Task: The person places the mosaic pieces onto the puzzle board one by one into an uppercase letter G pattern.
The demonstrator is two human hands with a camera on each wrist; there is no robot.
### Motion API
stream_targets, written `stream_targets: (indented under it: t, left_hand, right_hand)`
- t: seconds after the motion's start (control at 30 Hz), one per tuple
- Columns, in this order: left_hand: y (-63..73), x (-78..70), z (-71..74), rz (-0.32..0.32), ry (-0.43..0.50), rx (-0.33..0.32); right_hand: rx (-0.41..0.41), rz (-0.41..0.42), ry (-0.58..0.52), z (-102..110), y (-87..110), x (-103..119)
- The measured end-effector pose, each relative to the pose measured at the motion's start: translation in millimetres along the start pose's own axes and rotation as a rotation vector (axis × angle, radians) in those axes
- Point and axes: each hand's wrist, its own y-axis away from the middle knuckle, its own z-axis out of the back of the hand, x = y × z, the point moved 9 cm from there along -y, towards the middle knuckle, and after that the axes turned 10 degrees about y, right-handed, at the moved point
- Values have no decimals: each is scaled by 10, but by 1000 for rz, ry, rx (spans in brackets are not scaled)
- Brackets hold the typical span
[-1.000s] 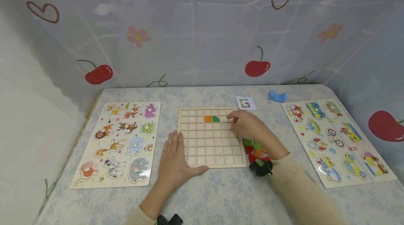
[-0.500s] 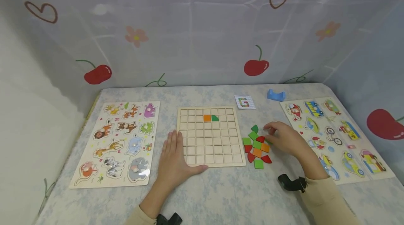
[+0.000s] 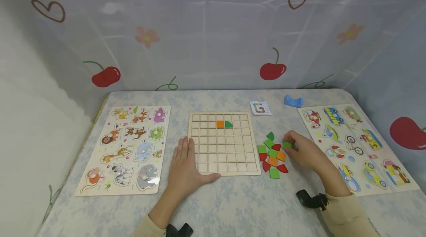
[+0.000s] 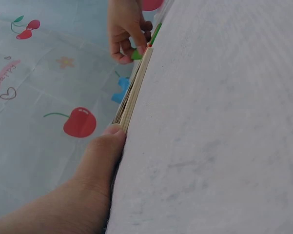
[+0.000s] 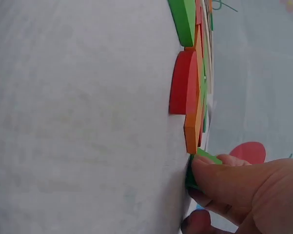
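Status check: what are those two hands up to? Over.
Left hand touching square wooden grid board. Right hand pinching bright green flat tile. Loose red, green and orange tiles lying between right hand and board.

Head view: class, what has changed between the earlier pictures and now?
The right hand moved rightward, from over the grid board to beside the loose pieces, and now pinches a green piece. The left hand still rests against the board's near-left corner; the orange square and green quarter-circle on it stayed put.
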Motion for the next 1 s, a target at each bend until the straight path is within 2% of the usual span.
stream_targets:
  t: [0.27,0.4,0.6,0.73,0.87,1.0]
  left_hand:
    - [-3,-7,6,-5,-5,-5]
    - [3,-12,14,-10,-1,-6]
    - [-4,-5,8,-12,-1,-7]
    - [-13,4,1,-11,-5,-5]
    - [-10,3,-1,-4,-2,3]
    - [-5,-1,-7,-2,-12,4]
  right_hand:
    - [-29,-40,-56,66,-114,-19]
    - [-48,-48,-114,67,-238,86]
    - [-68,56,-180,20,-545,466]
    - [-36,111,-235,-35,-760,742]
    - [10,131,-275,-108,-912,1016]
    - [14,157,-275,-188,-1014,1290]
